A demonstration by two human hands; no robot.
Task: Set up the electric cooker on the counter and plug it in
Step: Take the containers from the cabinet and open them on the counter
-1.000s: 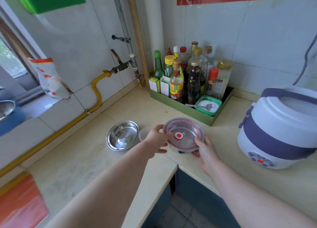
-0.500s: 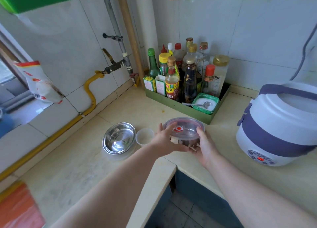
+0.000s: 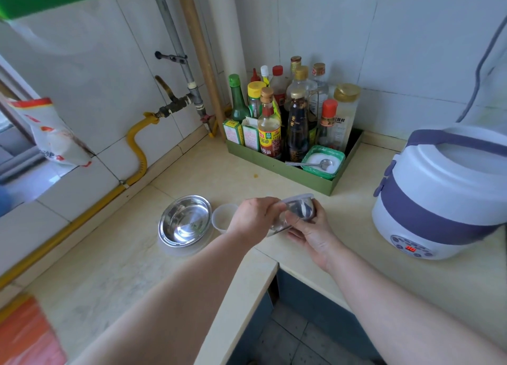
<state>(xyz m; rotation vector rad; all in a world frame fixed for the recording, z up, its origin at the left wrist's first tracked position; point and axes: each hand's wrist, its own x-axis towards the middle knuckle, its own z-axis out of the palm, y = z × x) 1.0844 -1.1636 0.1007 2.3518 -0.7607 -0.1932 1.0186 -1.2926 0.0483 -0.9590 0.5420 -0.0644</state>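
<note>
The white and purple electric cooker (image 3: 444,200) stands on the counter at the right, lid closed, with a red display lit on its front panel. A grey cord (image 3: 482,62) runs up the wall behind it. Both hands hold a lidded steel bowl (image 3: 297,209) tilted on its side just above the counter. My left hand (image 3: 256,218) grips its left edge. My right hand (image 3: 312,234) cups it from below and the right.
An empty steel bowl (image 3: 185,220) sits on a clear lid beside a small plastic cup (image 3: 222,216). A green tray (image 3: 277,167) of sauce bottles fills the corner. A yellow gas hose (image 3: 137,148) runs along the left wall. The counter edge drops off below my arms.
The lidded bowl was flat between my hands, lid up. It is now tilted onto its side, lid facing away. The view has shifted slightly down.
</note>
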